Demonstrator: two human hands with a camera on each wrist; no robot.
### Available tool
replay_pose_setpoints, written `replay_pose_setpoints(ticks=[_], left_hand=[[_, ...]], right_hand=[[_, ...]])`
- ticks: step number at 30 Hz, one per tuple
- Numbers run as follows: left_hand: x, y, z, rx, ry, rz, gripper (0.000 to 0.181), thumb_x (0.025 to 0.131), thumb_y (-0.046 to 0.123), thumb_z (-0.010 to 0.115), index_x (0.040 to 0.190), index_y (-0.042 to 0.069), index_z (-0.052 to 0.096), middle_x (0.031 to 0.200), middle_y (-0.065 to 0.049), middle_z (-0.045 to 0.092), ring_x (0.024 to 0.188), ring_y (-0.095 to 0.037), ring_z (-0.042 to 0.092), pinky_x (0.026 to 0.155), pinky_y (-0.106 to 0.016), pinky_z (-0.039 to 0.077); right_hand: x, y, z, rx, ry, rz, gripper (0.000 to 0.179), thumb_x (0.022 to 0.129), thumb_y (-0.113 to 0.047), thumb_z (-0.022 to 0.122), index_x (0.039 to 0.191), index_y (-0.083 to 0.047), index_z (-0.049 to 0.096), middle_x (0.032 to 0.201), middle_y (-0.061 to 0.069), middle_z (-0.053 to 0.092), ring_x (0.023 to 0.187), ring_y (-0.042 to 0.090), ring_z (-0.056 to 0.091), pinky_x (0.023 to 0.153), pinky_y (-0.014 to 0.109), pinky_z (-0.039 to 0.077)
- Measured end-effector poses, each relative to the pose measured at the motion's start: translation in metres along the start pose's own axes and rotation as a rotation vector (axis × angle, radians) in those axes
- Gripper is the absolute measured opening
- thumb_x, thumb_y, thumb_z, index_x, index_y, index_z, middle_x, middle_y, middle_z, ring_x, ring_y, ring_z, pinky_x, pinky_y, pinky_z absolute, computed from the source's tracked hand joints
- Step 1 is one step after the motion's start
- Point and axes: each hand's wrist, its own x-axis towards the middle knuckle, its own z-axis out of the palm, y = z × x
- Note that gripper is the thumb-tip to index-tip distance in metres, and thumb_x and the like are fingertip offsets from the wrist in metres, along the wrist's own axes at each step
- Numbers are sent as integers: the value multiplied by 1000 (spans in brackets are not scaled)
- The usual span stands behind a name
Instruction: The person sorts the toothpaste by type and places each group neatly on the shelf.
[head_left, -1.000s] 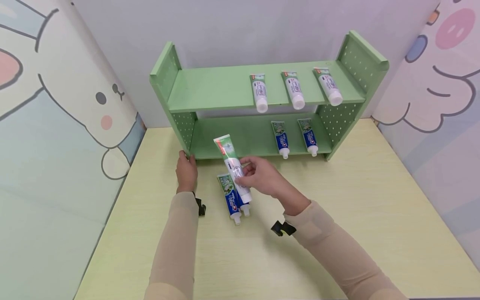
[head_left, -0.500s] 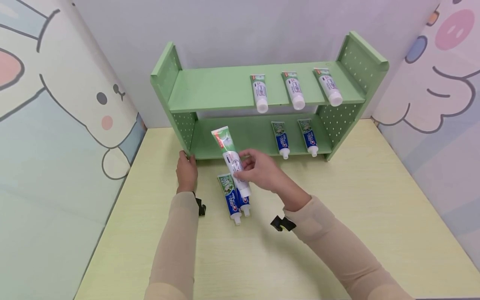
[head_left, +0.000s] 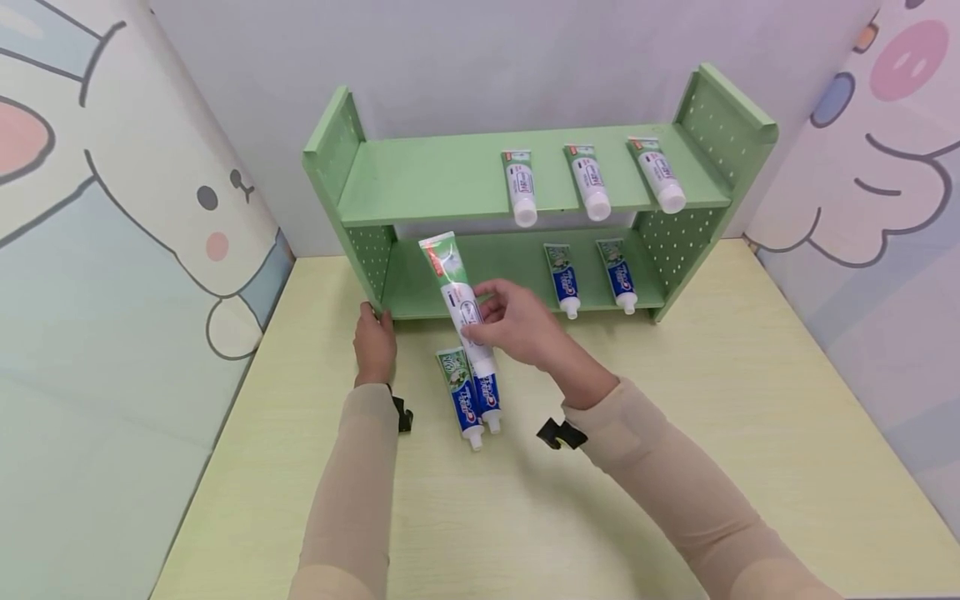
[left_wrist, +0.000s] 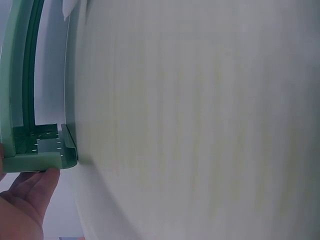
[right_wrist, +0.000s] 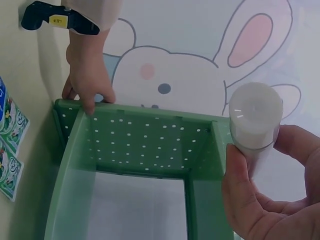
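My right hand (head_left: 528,327) pinches a white-and-green toothpaste tube (head_left: 452,275) between thumb and fingers, cap end toward me. In the right wrist view its white cap (right_wrist: 255,115) faces the camera. Two blue-and-green toothpaste tubes (head_left: 459,392) lie side by side on the table below it; the held tube overlaps one in the head view. My left hand (head_left: 374,346) grips the lower front corner of the green shelf's (head_left: 420,179) left side panel. In the left wrist view, the fingers (left_wrist: 44,187) press the panel's outer face.
On the upper board, three white-and-green tubes (head_left: 587,179) lie toward the right, caps overhanging the front edge. Two blue-and-green tubes (head_left: 617,271) rest at the right of the lower board. Printed walls flank the pale wooden table (head_left: 750,433).
My right hand has lifted the toothpaste tube up and slightly left, toward the shelf, uncovering more of the blue tubes. The left hand has stayed at the shelf's corner.
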Motion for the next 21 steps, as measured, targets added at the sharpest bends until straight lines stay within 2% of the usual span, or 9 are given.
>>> replay_pose_setpoints(ticks=[11,21], left_hand=[[-1,0,-1,-13,-10,-14,41,107,30,38,138,3,35,120,-18,54,102,-32,55,83,-48,46],[-1,2,-3,-18,-24,-31,42,107,29,37,139,3,34,123,-18,53,105,-32,54,85,-48,45]], right_hand=[[20,-25,-2,-10,90,8,54,86,-11,76,134,-4,51,102,10,61,90,24,59,72,34,52],[33,-40,-2,-28,140,28,55,87,-14,76,136,-6,51,103,7,62,90,22,59,73,34,52]])
